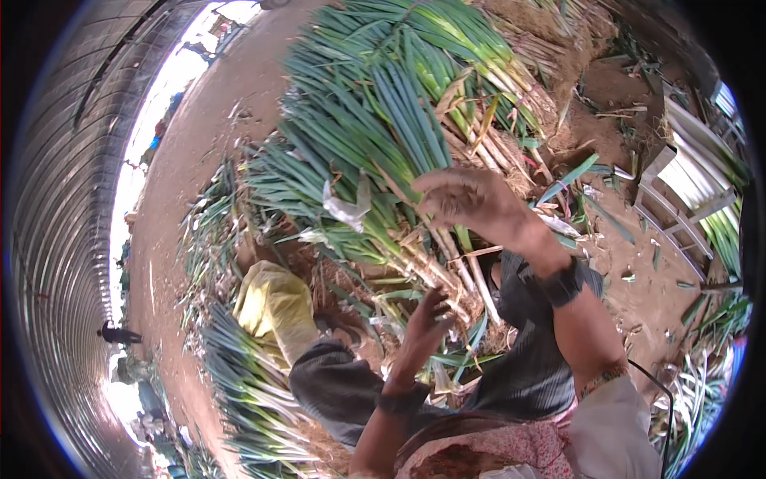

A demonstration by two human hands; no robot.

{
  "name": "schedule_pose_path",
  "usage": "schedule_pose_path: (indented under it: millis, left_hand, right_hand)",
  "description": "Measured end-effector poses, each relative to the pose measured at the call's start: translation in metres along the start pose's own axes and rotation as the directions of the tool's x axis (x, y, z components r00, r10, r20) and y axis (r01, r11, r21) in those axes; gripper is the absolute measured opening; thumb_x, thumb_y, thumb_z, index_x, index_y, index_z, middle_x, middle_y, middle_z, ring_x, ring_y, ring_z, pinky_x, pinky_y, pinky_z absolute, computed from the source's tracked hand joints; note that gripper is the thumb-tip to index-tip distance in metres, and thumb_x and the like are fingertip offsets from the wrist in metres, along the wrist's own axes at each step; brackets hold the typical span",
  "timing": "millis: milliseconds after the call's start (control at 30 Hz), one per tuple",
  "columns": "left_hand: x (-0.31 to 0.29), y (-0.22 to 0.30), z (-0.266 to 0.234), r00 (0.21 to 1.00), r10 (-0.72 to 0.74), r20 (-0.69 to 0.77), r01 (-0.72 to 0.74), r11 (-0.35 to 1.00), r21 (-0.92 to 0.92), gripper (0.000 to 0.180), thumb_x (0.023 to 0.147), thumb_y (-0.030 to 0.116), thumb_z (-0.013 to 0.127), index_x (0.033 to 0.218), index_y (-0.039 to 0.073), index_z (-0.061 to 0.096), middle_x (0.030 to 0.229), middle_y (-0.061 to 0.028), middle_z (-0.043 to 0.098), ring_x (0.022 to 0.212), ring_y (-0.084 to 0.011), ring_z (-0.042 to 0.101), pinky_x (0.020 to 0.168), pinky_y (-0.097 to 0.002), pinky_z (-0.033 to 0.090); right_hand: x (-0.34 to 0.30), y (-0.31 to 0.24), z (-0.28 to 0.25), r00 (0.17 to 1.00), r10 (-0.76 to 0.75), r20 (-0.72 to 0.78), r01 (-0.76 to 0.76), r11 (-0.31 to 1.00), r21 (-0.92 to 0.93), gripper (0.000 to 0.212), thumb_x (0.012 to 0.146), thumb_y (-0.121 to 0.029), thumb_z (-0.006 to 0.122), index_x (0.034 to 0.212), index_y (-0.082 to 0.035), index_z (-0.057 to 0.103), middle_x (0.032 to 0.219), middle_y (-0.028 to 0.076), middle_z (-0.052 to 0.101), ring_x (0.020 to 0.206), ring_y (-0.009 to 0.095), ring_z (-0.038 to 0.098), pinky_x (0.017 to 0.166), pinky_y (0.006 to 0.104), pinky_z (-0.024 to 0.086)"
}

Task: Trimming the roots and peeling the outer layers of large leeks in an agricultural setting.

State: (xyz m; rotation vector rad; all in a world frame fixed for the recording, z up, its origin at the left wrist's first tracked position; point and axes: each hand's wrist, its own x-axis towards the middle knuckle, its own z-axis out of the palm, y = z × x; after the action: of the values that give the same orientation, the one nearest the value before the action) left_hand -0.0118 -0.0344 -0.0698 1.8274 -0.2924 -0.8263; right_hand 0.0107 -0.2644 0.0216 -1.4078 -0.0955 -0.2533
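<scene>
A large heap of long green onions lies before me, green tops to the far left and pale, rooty ends nearer. My right hand is above the heap's right part, fingers bent and somewhat apart, slightly blurred; no held thing shows in it. Lower down, my left hand is beside the root ends of the nearest green onions, its fingers loosely apart. Whether its fingertips touch those stems I cannot tell. A torn whitish plastic scrap rests on the leaves left of my right hand.
A yellow bag covers something by my left knee. More green onions lie at lower left. On the right, a metal rack holds pale-stemmed onions. Leaf scraps litter the dirt floor. Far left, a person stands near the curved wall.
</scene>
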Motion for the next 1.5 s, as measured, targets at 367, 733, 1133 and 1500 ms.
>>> schedule_pose_path:
  millis: [367,733,1133,1500]
  left_hand:
    - [0.219,-0.164,0.021,0.470,-0.498,-0.729,0.762,0.646,0.050,0.116,0.055,0.045,0.075,0.135,0.004,0.001,0.134,-0.0261,0.019,0.123,-0.0407,0.021,0.103,-0.0493,0.019]
    - [0.109,-0.220,-0.135,0.901,-0.223,-0.372,-0.045,0.806,-0.590,0.037,0.070,-0.002,0.060,0.105,0.002,0.049,0.098,-0.0069,0.054,0.083,-0.0176,0.054,0.064,-0.0289,0.047]
    - [0.014,-0.118,-0.135,0.950,-0.218,-0.225,0.025,0.768,-0.639,0.025,0.084,0.018,0.056,0.101,0.000,0.053,0.086,-0.0054,0.058,0.075,-0.0160,0.057,0.067,-0.0289,0.048]
    - [-0.037,-0.033,-0.073,0.922,0.117,-0.368,-0.226,0.937,-0.268,0.048,0.087,0.030,0.051,0.120,-0.002,0.038,0.096,-0.0068,0.054,0.080,-0.0126,0.052,0.068,-0.0224,0.042]
  right_hand:
    - [-0.011,-0.014,-0.032,0.973,0.097,-0.211,-0.107,0.994,-0.038,0.041,0.078,-0.024,0.063,0.107,0.004,0.054,0.090,0.014,0.061,0.079,0.017,0.061,0.063,0.0263,0.052]
    - [0.001,-0.001,-0.002,0.988,0.027,-0.151,-0.052,0.985,-0.166,0.041,0.079,-0.022,0.062,0.110,0.004,0.053,0.088,0.016,0.062,0.072,0.015,0.062,0.054,0.0238,0.051]
    - [0.038,0.017,0.079,0.969,0.225,0.101,-0.209,0.967,-0.148,0.035,0.080,-0.011,0.061,0.112,-0.001,0.052,0.088,0.008,0.061,0.082,0.011,0.058,0.073,0.0226,0.047]
    - [0.043,0.104,0.173,0.818,0.569,0.083,-0.393,0.659,-0.641,0.035,0.086,-0.028,0.050,0.105,0.000,0.050,0.091,0.014,0.060,0.085,0.023,0.060,0.070,0.0309,0.047]
